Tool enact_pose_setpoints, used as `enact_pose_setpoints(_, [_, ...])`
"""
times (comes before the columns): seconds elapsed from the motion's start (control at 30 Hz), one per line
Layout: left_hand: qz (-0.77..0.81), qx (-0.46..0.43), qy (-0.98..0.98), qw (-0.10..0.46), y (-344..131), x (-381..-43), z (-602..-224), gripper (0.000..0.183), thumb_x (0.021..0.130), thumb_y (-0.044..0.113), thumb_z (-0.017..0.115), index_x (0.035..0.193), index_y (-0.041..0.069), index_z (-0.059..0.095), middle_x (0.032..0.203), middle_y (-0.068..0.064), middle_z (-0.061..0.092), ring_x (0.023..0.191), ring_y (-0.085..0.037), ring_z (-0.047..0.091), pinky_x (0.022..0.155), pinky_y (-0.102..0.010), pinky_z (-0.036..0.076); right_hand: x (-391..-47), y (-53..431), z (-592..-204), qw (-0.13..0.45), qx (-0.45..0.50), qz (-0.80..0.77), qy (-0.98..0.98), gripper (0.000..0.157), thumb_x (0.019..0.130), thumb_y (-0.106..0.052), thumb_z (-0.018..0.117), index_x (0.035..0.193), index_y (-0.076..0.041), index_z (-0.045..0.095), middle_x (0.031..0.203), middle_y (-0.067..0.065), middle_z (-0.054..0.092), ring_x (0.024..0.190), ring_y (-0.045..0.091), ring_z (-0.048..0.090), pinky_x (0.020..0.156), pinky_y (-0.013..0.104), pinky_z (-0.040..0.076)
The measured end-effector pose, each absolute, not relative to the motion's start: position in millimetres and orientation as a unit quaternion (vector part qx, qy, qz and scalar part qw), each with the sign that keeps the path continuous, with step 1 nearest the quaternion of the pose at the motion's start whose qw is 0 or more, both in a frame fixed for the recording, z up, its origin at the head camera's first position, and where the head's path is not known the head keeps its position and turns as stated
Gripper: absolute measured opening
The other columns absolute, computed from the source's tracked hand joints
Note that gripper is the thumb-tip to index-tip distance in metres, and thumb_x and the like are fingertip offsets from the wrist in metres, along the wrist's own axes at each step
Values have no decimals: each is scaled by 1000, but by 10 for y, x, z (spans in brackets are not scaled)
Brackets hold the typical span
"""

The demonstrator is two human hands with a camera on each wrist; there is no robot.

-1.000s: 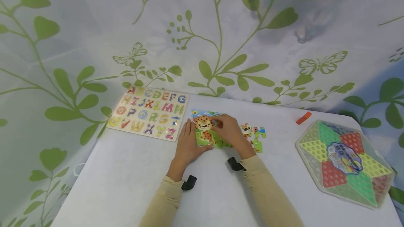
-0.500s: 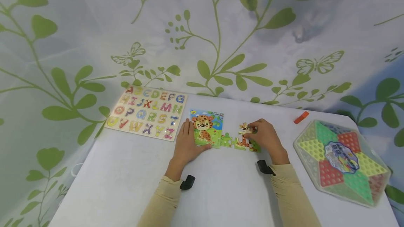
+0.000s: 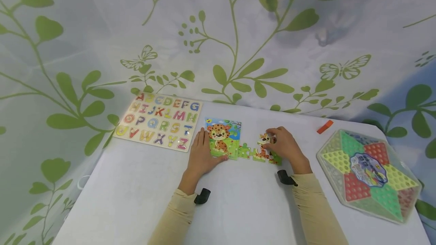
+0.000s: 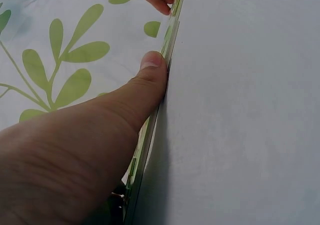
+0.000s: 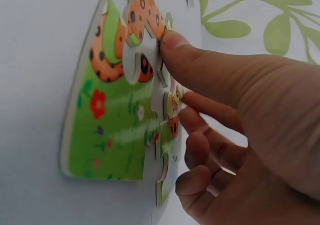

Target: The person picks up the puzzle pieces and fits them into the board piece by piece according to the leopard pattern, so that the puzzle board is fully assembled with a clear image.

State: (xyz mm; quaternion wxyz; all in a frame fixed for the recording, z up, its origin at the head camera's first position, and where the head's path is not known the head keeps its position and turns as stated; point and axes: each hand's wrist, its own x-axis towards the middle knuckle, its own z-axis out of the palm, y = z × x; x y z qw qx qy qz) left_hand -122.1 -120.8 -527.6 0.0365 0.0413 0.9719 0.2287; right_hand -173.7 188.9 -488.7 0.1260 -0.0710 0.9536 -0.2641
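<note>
A small leopard picture puzzle (image 3: pixel 221 139) lies mid-table in the head view. My left hand (image 3: pixel 201 152) rests along its left side, fingers straight, with the thumb at the near edge. In the left wrist view that thumb (image 4: pixel 152 67) lies against the thin edge of the stacked boards. To the right, my right hand (image 3: pixel 286 146) pinches a puzzle piece with an animal face (image 3: pixel 263 138) between thumb and index finger. Below it in the right wrist view is a green corner piece (image 5: pixel 110 140) with a red flower. Other pieces are partly hidden behind the fingers.
An alphabet board (image 3: pixel 160 122) lies at the back left. A star-patterned hexagonal game board (image 3: pixel 369 175) is on the right, with a red strip (image 3: pixel 325 126) behind it. A green puzzle piece (image 3: pixel 244 151) sits beside the leopard picture. A leaf-patterned curtain hangs behind the table.
My right hand has moved from the leopard picture rightward to the loose pieces, uncovering the picture's right side and the green piece. It has barely shifted over the last half second. The left hand stays put.
</note>
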Motion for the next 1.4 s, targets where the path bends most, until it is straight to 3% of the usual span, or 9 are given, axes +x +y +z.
enact_pose_setpoints(0.27, [235, 37, 971, 39, -1204, -1218, -5247, 128, 77, 70, 76, 162, -2, 14, 172, -20, 8, 159, -37, 12, 129, -51, 22, -1880, 1923, -4870, 168, -94, -278, 941, 57, 88, -26, 81, 131, 2, 59, 124, 22, 56, 111, 36, 57, 97, 52, 50])
enact_pose_setpoints(0.4, [238, 36, 970, 40, -1201, -1216, -5243, 127, 77, 70, 76, 162, -2, 14, 172, -20, 8, 159, -37, 12, 129, -52, 22, -1924, 1949, -4859, 195, -90, -306, 928, 52, 88, -24, 81, 126, 1, 55, 120, 20, 57, 105, 33, 57, 87, 44, 51])
enact_pose_setpoints(0.53, [240, 36, 969, 40, -1202, -1213, -5249, 128, 77, 70, 76, 162, -2, 13, 172, -20, 7, 159, -37, 12, 129, -51, 21, -1892, 1918, -4849, 172, -66, -331, 925, 38, 92, -23, 76, 119, -5, 56, 111, 15, 63, 97, 28, 60, 78, 34, 49])
enact_pose_setpoints(0.63, [239, 36, 970, 40, -1202, -1209, -5248, 128, 77, 70, 76, 162, -2, 13, 172, -20, 6, 160, -37, 11, 129, -50, 21, -1865, 1835, -4833, 132, -56, -362, 921, 25, 97, -23, 70, 116, -10, 59, 112, 13, 68, 100, 28, 67, 76, 31, 50])
enact_pose_setpoints(0.83, [240, 34, 969, 46, -1200, -1200, -5236, 128, 77, 70, 76, 162, -2, 12, 172, -19, 5, 160, -36, 10, 129, -50, 20, -1878, 1477, -4806, 103, -65, -458, 881, 21, 101, -20, 66, 120, -12, 63, 116, 14, 70, 99, 28, 73, 77, 35, 60])
enact_pose_setpoints(1.07, [241, 33, 969, 40, -1192, -1209, -5252, 127, 78, 71, 75, 165, 5, 9, 174, -12, 2, 160, -34, 7, 128, -54, 21, -1935, 833, -4865, 133, -113, -451, 875, 26, 99, -21, 69, 123, -12, 67, 112, 11, 74, 89, 20, 74, 68, 32, 59])
enact_pose_setpoints(1.4, [223, 59, 972, 39, -1202, -1186, -5265, 116, 84, 68, 71, 164, 7, 15, 174, -4, 6, 160, -36, 8, 126, -58, 24, -1981, 304, -4878, 96, -67, -368, 922, 20, 96, -16, 71, 113, -6, 70, 102, 8, 74, 93, 23, 69, 82, 38, 59])
